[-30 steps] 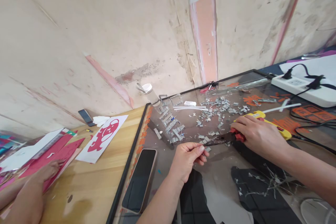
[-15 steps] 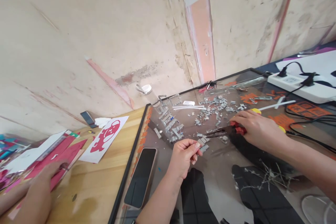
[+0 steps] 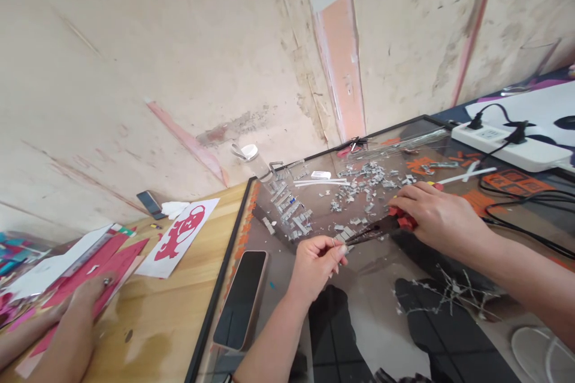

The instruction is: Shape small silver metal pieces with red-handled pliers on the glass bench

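Note:
My left hand (image 3: 318, 263) is closed in a pinch between thumb and forefinger, on a small thin wire-like piece (image 3: 333, 242) mostly hidden by the fingertips. My right hand (image 3: 433, 212) is wrapped round the red and yellow handles of long-nose pliers (image 3: 372, 229). Their dark jaws point left and reach the left fingertips; whether the tips touch the piece I cannot tell. Just behind the jaws lie flat grey strips (image 3: 345, 232). Beyond them is a scattered heap of small grey metal-looking bits (image 3: 371, 176), with rows of grey strips (image 3: 287, 206) to its left.
A phone (image 3: 241, 299) lies left of my forearm. Tangled wires (image 3: 453, 293) lie below my right wrist. A power strip (image 3: 507, 145) with black cables stands at right, a clear bottle (image 3: 256, 161) by the wall. At left, another person's hands (image 3: 87, 293) rest on red sheets (image 3: 105, 257).
The plier jaws have moved left and down to my left fingertips. The grey strips, earlier at my left fingers, now lie behind them. The other person's hand has shifted slightly.

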`<state>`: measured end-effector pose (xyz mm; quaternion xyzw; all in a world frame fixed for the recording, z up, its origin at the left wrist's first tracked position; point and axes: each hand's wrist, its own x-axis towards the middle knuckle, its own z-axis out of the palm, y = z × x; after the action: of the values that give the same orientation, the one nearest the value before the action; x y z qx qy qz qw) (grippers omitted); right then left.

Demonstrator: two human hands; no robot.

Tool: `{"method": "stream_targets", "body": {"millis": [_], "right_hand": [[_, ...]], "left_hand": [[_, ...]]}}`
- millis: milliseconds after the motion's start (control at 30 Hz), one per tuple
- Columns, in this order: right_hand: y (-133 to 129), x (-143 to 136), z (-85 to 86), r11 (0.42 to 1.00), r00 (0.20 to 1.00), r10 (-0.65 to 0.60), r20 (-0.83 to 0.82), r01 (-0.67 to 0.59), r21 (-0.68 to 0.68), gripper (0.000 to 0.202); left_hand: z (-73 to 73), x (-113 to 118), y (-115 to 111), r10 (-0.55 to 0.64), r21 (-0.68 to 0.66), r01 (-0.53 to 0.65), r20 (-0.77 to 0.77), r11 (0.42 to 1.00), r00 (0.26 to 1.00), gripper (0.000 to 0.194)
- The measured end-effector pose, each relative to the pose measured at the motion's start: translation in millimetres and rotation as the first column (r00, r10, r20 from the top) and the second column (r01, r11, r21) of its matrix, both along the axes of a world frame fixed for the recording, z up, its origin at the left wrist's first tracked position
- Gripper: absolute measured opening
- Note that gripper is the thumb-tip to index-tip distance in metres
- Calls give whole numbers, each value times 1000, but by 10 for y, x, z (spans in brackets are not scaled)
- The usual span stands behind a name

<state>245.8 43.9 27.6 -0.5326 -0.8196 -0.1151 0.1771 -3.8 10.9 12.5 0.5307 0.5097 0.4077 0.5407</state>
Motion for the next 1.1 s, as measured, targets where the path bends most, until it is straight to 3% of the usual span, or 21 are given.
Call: {"method": "stream_targets", "body": {"millis": [100,167,333,500,567,633,733,800,900,1100], "right_hand": [[5,6,-7,1000,1000,-6,-13,6,-24,27],[8,-3,-16,998,1000,-7,-26,6,-59,26],[-21,-79,-48,962,998,-17,-55,2,-272,23],[-56,-84,-109,896,996,6,-94,-48,-442,18],[-20,-52,-129,903,993,31,-116,-78,-422,17],[41,-18,-138,936,990,38,-139,-84,-342,21],[130,22,-138,996,987,-1,-159,-14,-93,31],[158,45,-130,994,988,-5,-157,22,104,36],[150,76,-102,960,992,52,-118,-17,278,39],[71,69,-17,925,976,174,-131,-116,361,38]], "left_hand": [[1,-3,-5,9,32,-9,-29,999,1000,23],[18,-7,-21,35,121,-24,-86,992,996,20],[101,-43,-89,168,480,-11,-285,877,943,16],[133,-57,-114,209,561,16,-334,827,919,16],[123,-45,-103,178,508,2,-305,862,936,16],[105,-33,-83,122,367,-35,-217,930,969,16],[84,-26,-57,89,128,-86,-17,988,996,19],[85,-22,-54,93,36,-97,93,995,991,22],[99,-9,-74,69,-51,-59,230,997,971,24],[85,19,-110,-48,-156,114,374,981,926,23]]}}
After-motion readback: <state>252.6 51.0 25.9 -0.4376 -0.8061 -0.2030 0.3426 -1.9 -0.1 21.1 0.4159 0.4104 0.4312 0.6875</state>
